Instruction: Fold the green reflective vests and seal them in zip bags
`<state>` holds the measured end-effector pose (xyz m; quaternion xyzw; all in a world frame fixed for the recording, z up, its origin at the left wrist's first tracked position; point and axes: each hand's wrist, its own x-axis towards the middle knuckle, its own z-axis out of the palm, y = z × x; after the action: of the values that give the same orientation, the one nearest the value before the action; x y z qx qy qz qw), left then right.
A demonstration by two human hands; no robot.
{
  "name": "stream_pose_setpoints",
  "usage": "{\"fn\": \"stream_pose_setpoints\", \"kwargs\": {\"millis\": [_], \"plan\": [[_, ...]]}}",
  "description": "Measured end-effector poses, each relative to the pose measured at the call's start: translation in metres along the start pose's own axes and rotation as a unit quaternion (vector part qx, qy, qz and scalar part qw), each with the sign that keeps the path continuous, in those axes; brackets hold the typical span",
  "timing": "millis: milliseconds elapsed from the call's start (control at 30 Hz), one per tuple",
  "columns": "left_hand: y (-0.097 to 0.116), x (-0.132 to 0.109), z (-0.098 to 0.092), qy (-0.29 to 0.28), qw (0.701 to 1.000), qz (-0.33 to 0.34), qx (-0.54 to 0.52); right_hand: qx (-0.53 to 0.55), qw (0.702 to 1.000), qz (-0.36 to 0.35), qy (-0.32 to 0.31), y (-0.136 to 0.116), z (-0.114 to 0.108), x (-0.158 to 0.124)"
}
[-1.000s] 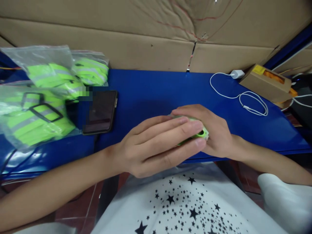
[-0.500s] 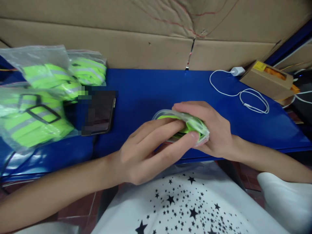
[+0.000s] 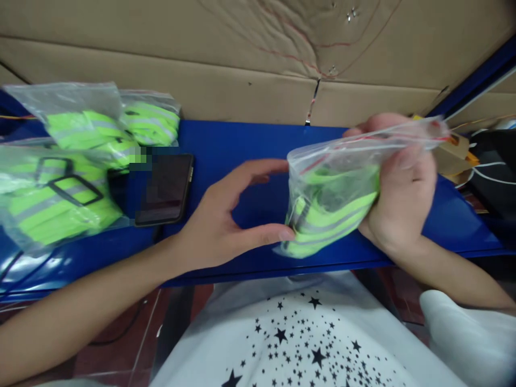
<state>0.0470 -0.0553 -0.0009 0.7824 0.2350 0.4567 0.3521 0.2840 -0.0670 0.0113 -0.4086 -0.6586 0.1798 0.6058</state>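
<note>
A clear zip bag (image 3: pixel 334 204) with folded neon-green, grey-striped straps inside is held up above the blue table (image 3: pixel 242 134). My right hand (image 3: pixel 403 199) grips its right side near the red-lined top edge, the thumb in front and other fingers behind. My left hand (image 3: pixel 237 215) is at the bag's left side, thumb and fingers spread wide, with the thumb tip at the bag's lower left edge. Further left lie similar filled bags, one in front (image 3: pixel 60 204), one behind it (image 3: pixel 88 129) and a smaller one (image 3: pixel 151 121).
A dark phone (image 3: pixel 165 188) lies between the bags and my left hand. Cardboard (image 3: pixel 161 80) lines the back of the table. At the right are an open cardboard box (image 3: pixel 455 161), white cables (image 3: pixel 500 174) and a black object (image 3: pixel 497 156).
The bag has been raised and turned, so its side and top edge now show. My left hand has drawn back left, its fingers out of the bag and opened. My right hand has moved right.
</note>
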Motion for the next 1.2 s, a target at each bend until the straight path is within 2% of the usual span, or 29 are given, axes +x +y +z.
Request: {"fn": "stream_pose_setpoints", "kwargs": {"millis": [67,133,200,267,333,433,567,667,767,867,900,967,1067,1133,1200], "plan": [[0.000,0.000,0.003,-0.044,0.983,-0.095,-0.150,0.043,0.994,0.072,-0.071,0.006,0.002,0.001],[0.000,0.003,0.004,-0.028,0.950,-0.176,-0.257,0.101,0.974,0.148,-0.142,0.013,0.003,0.003],[-0.001,0.006,0.004,0.005,0.921,-0.237,-0.311,0.148,0.949,0.222,-0.171,0.018,0.006,0.005],[-0.003,0.008,0.004,0.016,0.902,-0.269,-0.339,0.164,0.935,0.275,-0.152,0.021,0.010,0.006],[-0.006,0.009,0.005,-0.015,0.889,-0.285,-0.357,0.169,0.930,0.306,-0.116,0.023,0.014,0.006],[-0.009,0.006,0.008,-0.035,0.893,-0.295,-0.339,0.184,0.921,0.330,-0.093,0.023,0.018,0.003],[-0.012,0.006,0.007,0.016,0.903,-0.318,-0.289,0.180,0.920,0.321,-0.134,0.027,0.018,-0.001],[-0.013,0.008,0.003,0.032,0.905,-0.319,-0.280,0.168,0.921,0.305,-0.172,0.033,0.016,0.002],[-0.015,0.010,0.000,0.016,0.913,-0.304,-0.270,0.177,0.926,0.282,-0.178,0.037,0.007,0.014],[-0.018,0.010,-0.001,-0.037,0.908,-0.311,-0.278,0.184,0.935,0.249,-0.171,0.037,-0.006,0.030],[-0.019,0.010,-0.001,-0.059,0.902,-0.316,-0.287,0.168,0.935,0.246,-0.190,0.036,-0.011,0.034],[-0.019,0.009,0.001,-0.098,0.890,-0.325,-0.304,0.121,0.918,0.247,-0.286,0.033,-0.019,0.041],[-0.018,0.008,0.004,-0.116,0.882,-0.333,-0.312,0.086,0.856,0.226,-0.458,0.030,-0.023,0.043],[-0.018,0.008,0.006,-0.115,0.885,-0.337,-0.299,0.073,0.838,0.200,-0.502,0.030,-0.022,0.041],[-0.019,0.008,0.007,-0.127,0.886,-0.347,-0.278,0.039,0.844,0.169,-0.507,0.031,-0.020,0.038]]}}
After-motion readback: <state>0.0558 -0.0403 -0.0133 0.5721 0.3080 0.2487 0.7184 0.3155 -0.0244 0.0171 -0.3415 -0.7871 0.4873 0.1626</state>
